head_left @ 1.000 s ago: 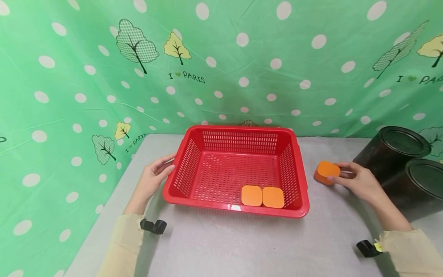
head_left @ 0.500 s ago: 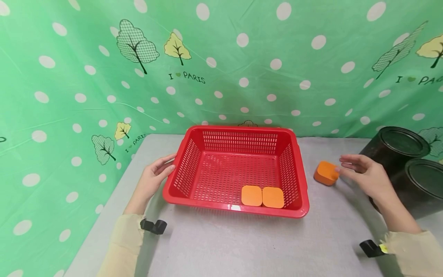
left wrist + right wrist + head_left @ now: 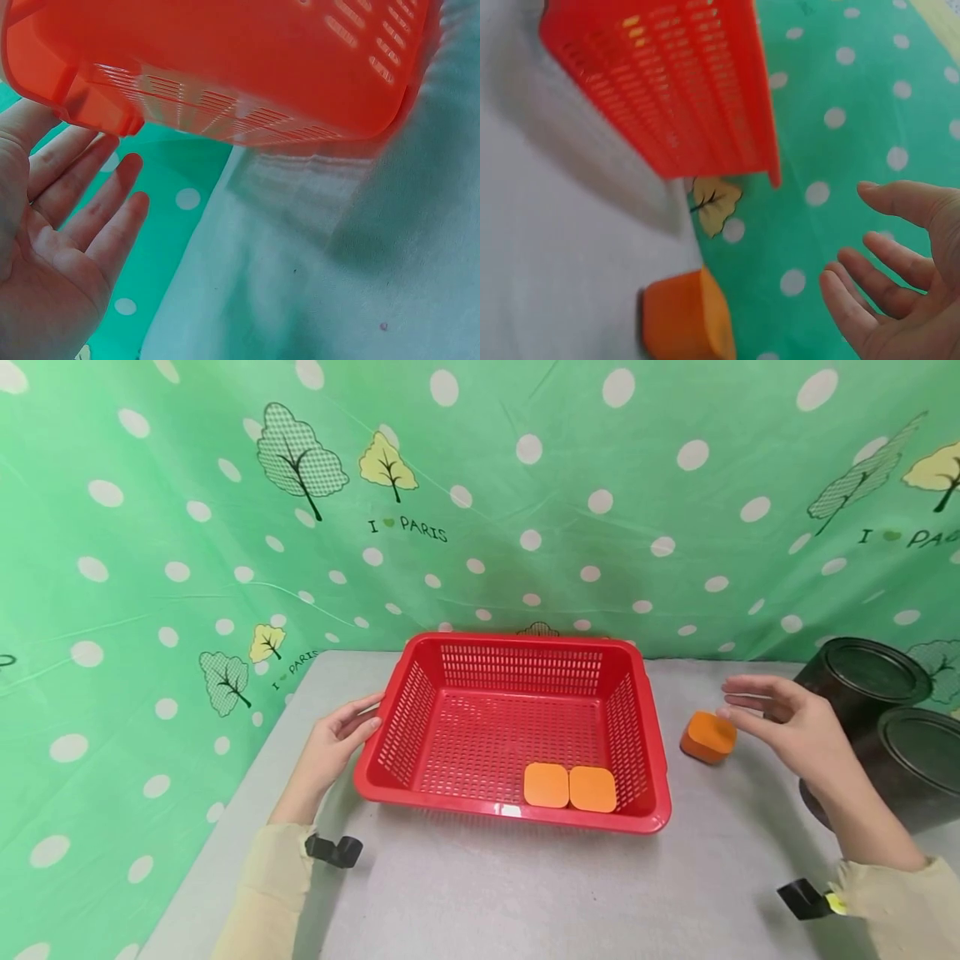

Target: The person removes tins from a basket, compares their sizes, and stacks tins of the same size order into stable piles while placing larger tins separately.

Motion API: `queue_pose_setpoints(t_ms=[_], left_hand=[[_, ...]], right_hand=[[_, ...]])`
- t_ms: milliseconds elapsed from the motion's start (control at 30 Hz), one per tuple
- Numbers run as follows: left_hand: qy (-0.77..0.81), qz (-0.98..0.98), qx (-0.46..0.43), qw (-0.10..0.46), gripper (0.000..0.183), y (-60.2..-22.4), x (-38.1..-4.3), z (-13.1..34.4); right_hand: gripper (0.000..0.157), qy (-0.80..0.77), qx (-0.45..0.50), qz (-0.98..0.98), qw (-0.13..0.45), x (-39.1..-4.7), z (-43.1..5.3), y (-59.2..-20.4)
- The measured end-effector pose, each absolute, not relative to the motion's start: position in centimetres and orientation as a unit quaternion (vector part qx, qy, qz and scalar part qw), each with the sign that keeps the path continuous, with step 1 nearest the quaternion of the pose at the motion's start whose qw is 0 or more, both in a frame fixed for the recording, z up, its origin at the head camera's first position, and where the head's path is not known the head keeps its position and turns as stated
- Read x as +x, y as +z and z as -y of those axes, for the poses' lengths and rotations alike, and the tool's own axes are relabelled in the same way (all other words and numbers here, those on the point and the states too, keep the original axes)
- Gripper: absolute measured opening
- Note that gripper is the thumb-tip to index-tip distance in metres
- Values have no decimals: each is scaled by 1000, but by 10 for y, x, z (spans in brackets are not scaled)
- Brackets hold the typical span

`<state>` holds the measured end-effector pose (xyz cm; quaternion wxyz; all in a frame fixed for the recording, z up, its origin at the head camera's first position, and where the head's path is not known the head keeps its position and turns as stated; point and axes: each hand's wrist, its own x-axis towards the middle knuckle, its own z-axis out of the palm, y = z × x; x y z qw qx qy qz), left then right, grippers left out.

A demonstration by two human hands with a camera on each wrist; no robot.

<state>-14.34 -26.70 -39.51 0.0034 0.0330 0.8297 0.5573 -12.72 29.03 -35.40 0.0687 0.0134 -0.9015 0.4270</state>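
Observation:
A red plastic basket with slotted walls stands on the table. My left hand rests at its left rim; in the left wrist view the fingers lie relaxed and mostly straight beside and below the basket's edge. Two orange rounded-square blocks, a left one and a right one, sit side by side in the basket's front right corner. A third orange block stands on the table right of the basket. My right hand hovers beside it with loose fingers, apart from the block.
Two dark lidded cans, a rear one and a front one, stand at the right behind my right forearm. A green dotted cloth hangs behind the pale table and down its left side.
My right hand has let go of the third orange block, drawn back to the right, and risen slightly. That block stays on the table. My left hand and the basket have not moved.

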Motion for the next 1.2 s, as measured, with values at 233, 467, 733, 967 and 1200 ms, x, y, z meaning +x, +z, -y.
queue_pose_setpoints(t_ms=[233,467,733,967,1200], left_hand=[[557,-830,32,4,52,-395,-142,267],[558,-829,32,1,52,-397,-143,267],[561,-827,34,-2,52,-398,-144,267],[568,-822,38,-4,51,-398,-143,267],[575,-817,42,-3,51,-398,-143,267]], right_hand=[[47,432,49,898,58,-127,-273,-340],[43,466,83,880,44,-129,-253,-331],[43,479,134,867,17,-134,-228,-320],[40,489,174,854,-20,-144,-205,-300],[41,508,279,814,-31,-167,-177,-287]])
